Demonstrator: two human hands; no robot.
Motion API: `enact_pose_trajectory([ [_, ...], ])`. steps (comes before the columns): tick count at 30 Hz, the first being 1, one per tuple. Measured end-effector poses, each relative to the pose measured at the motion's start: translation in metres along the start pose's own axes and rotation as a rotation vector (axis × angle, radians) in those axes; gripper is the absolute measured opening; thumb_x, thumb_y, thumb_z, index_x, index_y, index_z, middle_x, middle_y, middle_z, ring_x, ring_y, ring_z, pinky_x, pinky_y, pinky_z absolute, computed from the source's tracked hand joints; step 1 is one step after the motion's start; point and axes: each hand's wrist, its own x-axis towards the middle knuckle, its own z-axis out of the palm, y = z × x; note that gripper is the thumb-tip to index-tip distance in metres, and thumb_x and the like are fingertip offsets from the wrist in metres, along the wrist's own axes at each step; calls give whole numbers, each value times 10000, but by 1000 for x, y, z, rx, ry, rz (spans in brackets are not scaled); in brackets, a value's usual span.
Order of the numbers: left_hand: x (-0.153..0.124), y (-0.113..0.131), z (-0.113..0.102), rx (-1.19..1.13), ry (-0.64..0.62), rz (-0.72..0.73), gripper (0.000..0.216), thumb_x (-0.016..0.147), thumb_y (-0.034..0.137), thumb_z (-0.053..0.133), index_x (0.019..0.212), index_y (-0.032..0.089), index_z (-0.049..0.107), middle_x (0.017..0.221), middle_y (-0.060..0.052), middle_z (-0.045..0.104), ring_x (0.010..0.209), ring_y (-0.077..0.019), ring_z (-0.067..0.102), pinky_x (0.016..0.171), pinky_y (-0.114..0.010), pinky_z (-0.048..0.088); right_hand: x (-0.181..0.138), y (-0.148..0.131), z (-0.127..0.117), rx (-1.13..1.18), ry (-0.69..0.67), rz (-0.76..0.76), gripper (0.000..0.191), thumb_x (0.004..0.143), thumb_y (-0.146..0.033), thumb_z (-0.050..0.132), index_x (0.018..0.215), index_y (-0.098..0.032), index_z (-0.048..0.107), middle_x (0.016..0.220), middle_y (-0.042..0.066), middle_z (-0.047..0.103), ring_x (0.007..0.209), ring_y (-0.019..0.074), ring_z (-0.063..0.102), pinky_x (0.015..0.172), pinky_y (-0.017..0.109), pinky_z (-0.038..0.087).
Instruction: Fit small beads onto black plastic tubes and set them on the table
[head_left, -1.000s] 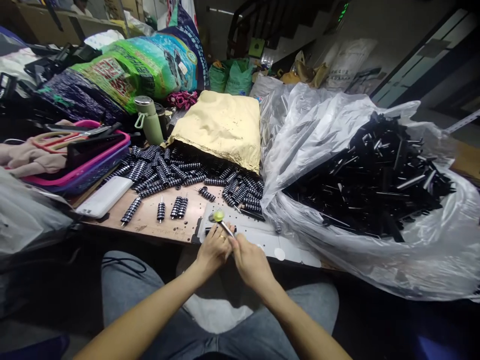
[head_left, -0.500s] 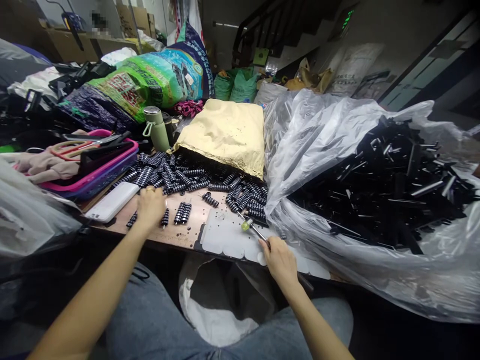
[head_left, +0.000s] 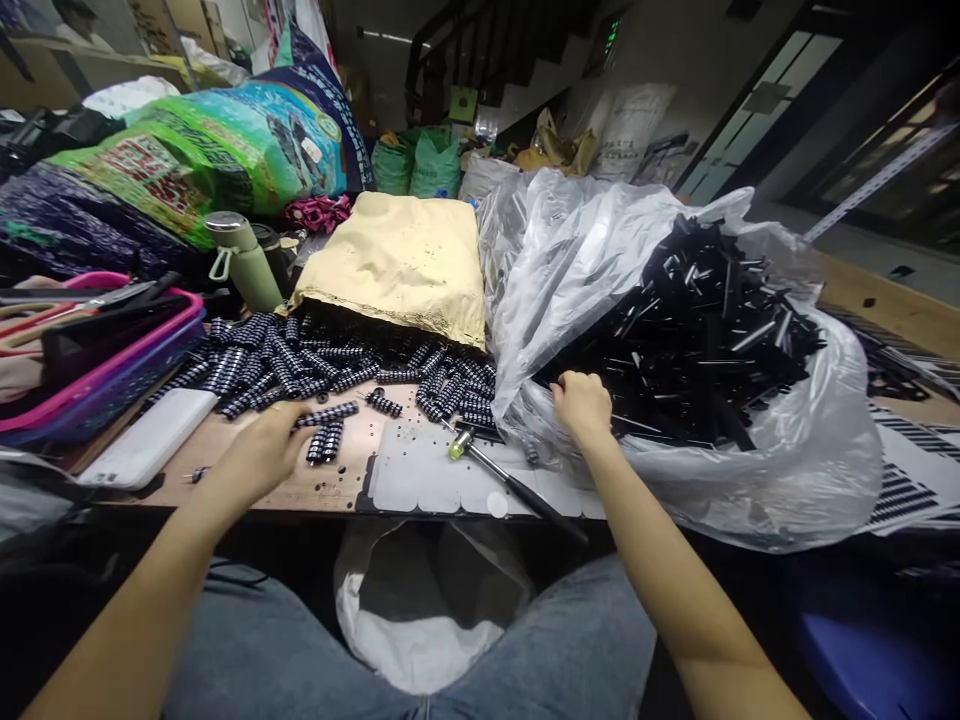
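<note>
My left hand (head_left: 259, 452), low over the left of the bench, has its fingers closed around one end of a black-and-white beaded roller (head_left: 330, 413). Two similar rollers (head_left: 325, 440) lie side by side just beneath it. With fingers curled, my right hand (head_left: 583, 405) is at the near edge of a heap of black plastic pieces (head_left: 675, 330) in a clear plastic bag (head_left: 551, 300); whatever its fingers hold is hidden. A hammer (head_left: 499, 480) with a yellow-green face and black handle lies on a white plate (head_left: 420, 470), touched by neither hand.
More rollers (head_left: 277, 365) are piled before a cream-coloured sack (head_left: 405, 255). Left of them are a white box-shaped object (head_left: 154, 440), a pink basket (head_left: 187, 300) with scissors, and a green flask (head_left: 251, 265). A white sack (head_left: 352, 610) hangs open below the bench edge.
My right hand has let go of the hammer and moved right to the black pieces. My left hand now has a roller raised in its fingers. The view has turned to the right.
</note>
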Motion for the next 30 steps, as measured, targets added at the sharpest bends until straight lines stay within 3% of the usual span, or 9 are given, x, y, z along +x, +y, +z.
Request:
enact_pose_trajectory([
  [6, -1, 85, 19, -159, -311, 177, 71, 720, 209, 514, 749, 177, 571, 775, -65, 600, 752, -215, 567, 668, -301, 429, 23, -2, 22, -4, -87, 114, 281, 741, -267, 506, 481, -162, 485, 574, 51, 505, 706, 195, 582, 621, 329, 397],
  [10, 9, 110, 54, -400, -239, 186, 113, 710, 283, 572, 723, 174, 544, 736, -43, 573, 700, -190, 533, 635, -288, 411, 3, 1, -7, -30, -10, 131, 215, 752, -256, 470, 586, -147, 550, 552, 65, 509, 669, 235, 594, 575, 340, 384],
  [13, 15, 121, 79, -720, -138, 74, 193, 739, 354, 549, 813, 176, 541, 801, -39, 572, 731, -168, 525, 660, -284, 417, -29, 0, -27, -38, 89, 119, 272, 817, -272, 371, 757, -117, 586, 654, 107, 570, 715, 237, 607, 600, 339, 398],
  [15, 16, 129, 88, -1027, -131, -72, 239, 763, 394, 511, 863, 176, 518, 785, -20, 550, 676, -131, 518, 607, -255, 424, -53, -5, -29, 53, 128, -40, 276, 843, -268, 356, 840, -125, 593, 784, 123, 623, 772, 208, 613, 659, 328, 437],
  [17, 16, 135, 89, -1343, -234, -253, 305, 771, 456, 481, 859, 165, 500, 681, 16, 493, 523, -79, 458, 462, -195, 375, -73, -15, -22, 214, 89, -346, 251, 853, -251, 373, 888, -154, 602, 937, 116, 647, 863, 179, 611, 742, 317, 471],
  [20, 13, 139, 79, -1589, -594, -405, 358, 728, 488, 539, 780, 135, 503, 556, 57, 402, 372, -19, 288, 324, -137, 181, -88, -35, -6, 407, -57, -755, 263, 866, -227, 364, 921, -179, 617, 1075, 95, 627, 1000, 165, 577, 817, 327, 488],
  [22, 11, 138, 73, -1584, -766, -398, 324, 659, 411, 649, 709, 130, 497, 488, 78, 361, 349, -5, 240, 311, -132, 135, -89, -48, 2, 469, -99, -840, 287, 872, -203, 343, 946, -174, 619, 1098, 98, 618, 1027, 166, 567, 831, 336, 492],
  [26, 6, 132, 73, -1537, -609, -445, 326, 573, 316, 730, 686, 149, 474, 431, 96, 349, 347, -15, 278, 314, -124, 178, -91, -72, 3, 539, -140, -750, 317, 838, -223, 401, 1114, -163, 544, 1242, 120, 509, 1145, 178, 478, 925, 355, 435],
  [30, 3, 131, 82, -1415, -441, -440, 308, 593, 333, 706, 705, 148, 487, 420, 92, 374, 329, -26, 296, 311, -140, 207, -98, -95, -3, 521, -292, -667, 901, 598, -459, 673, 1334, -122, 279, 1400, 173, 254, 1278, 282, 269, 1011, 446, 316],
])
